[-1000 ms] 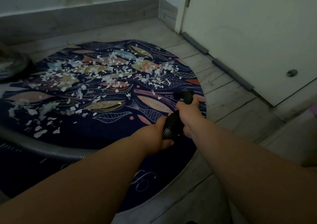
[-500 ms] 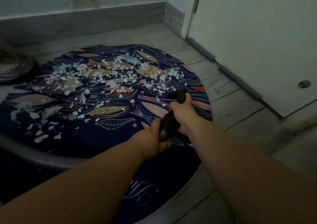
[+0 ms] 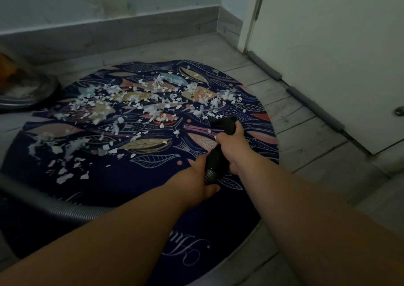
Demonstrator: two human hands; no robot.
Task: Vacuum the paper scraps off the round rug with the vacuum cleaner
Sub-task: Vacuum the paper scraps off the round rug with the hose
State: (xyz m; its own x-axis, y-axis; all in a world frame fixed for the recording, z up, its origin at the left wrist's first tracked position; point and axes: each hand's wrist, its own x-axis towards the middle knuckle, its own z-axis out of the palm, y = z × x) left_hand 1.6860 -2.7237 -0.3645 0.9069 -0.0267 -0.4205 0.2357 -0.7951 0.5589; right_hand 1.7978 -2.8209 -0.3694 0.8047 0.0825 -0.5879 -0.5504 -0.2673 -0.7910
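A round dark blue rug with a fish and leaf pattern lies on the floor. White paper scraps are strewn over its far and left parts. Both my hands hold the black vacuum nozzle. My right hand grips it near the front end. My left hand grips it lower down, where the ribbed grey hose joins. The nozzle tip sits low over the rug's right side, close to the nearest scraps.
The hose runs off to the left across the rug's near edge. A round vacuum body stands at the far left. A white door with a grey draught strip is on the right, a wall with skirting behind.
The nozzle and both hands have moved forward over the rug toward the scraps. My view has shifted, so the rug sits lower in the frame.
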